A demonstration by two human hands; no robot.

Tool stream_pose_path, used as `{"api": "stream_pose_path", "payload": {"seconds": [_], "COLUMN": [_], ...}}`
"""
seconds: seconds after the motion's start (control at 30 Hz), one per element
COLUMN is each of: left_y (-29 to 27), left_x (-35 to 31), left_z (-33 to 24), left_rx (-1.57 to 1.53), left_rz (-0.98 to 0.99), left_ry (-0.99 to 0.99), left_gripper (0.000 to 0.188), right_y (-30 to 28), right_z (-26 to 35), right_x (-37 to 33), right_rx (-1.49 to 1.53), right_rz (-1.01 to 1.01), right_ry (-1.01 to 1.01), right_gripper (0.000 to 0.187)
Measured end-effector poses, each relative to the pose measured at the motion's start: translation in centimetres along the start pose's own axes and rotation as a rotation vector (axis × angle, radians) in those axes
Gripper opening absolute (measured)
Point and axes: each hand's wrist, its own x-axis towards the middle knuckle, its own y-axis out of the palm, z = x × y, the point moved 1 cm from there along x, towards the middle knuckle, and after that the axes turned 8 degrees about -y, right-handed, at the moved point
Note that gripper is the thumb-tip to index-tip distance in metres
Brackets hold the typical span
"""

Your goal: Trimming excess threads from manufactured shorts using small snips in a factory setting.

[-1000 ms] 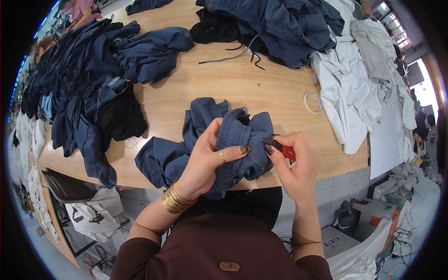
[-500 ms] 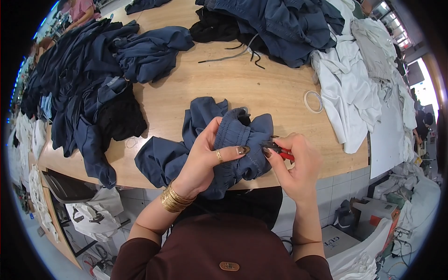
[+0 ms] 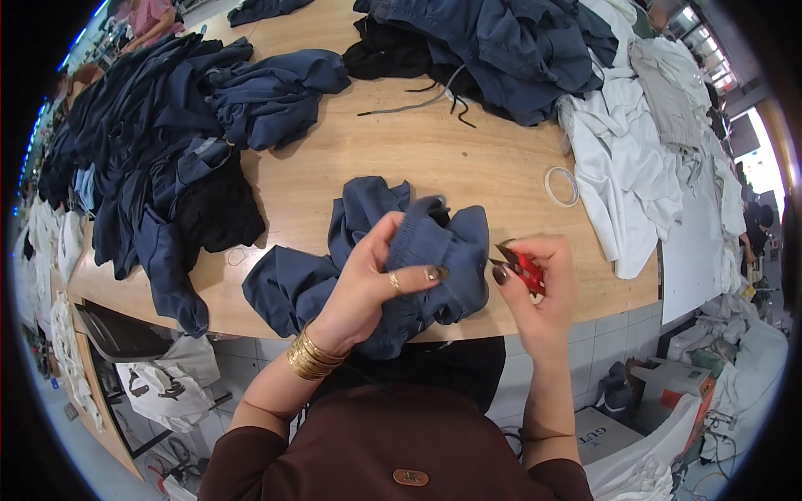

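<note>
Snips [image 3: 530,275] are doing the interesting bit here, folks. Half a second ago the blades were pressing in at the right edge of the blue garment [image 3: 464,267]; now they're sitting just beside it, with a small gap showing, and the tips are looking parted. So I'm reading it as the cloth not getting cut at this instant, more like a little breather between snips, though that's only my guess.

The right hand [image 3: 543,292] is gripping the red handles and isn't touching the cloth anymore. The left hand [image 3: 363,288] is still pinching the garment, thumb lying across the front near the gathered waistband [image 3: 413,246], so the piece is barely shifting. It's lying bunched up at the near edge of the wooden surface [image 3: 418,154], right in front of the person, with part of it hanging over.

Around it, a heap of dark blue clothes [image 3: 142,117] is taking up the left side, another blue pile [image 3: 518,58] is sitting at the far side, and white cloth [image 3: 626,150] is spilling down the right, with a pale ring [image 3: 549,188] lying just beside it.
</note>
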Motion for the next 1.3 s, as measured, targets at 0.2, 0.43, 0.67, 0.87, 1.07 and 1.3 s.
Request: {"api": "stream_pose_path", "payload": {"seconds": [0.2, 0.43, 0.67, 0.87, 1.07, 1.3], "left_y": [-0.8, -8.0, -10.4, -12.8, -10.8, -14.2], "left_x": [-1.9, -2.4, -4.1, -1.6, -2.7, -2.9], "left_z": [-2.8, -4.1, -13.1, -9.7, -10.1, -7.2], "left_rx": [0.437, 1.581, 1.054, 0.365, 0.430, 1.529], "left_rz": [0.434, -0.278, -0.374, -0.400, -0.074, -0.571], "left_ry": [-0.135, 0.265, 0.393, 0.113, 0.225, 0.452], "left_gripper": [0.041, 0.036, 0.027, 0.014, 0.027, 0.037], "right_y": [-0.8, -3.6, -3.3, 4.9, 12.8, 6.1], "right_z": [-1.9, -0.2, -2.2, -3.0, 0.8, 1.5], "right_x": [3.5, 7.1, 10.5, 12.1, 9.7, 10.8], "right_rx": [0.566, -0.235, -0.016, 0.040, 0.919, 1.134], "right_rz": [0.941, -0.171, -0.367, 0.034, 0.705, -0.011], "right_ry": [0.168, -0.201, -0.119, -0.197, 0.112, 0.193], "right_gripper": [0.044, 0.022, 0.005, 0.036, 0.051, 0.032]}}
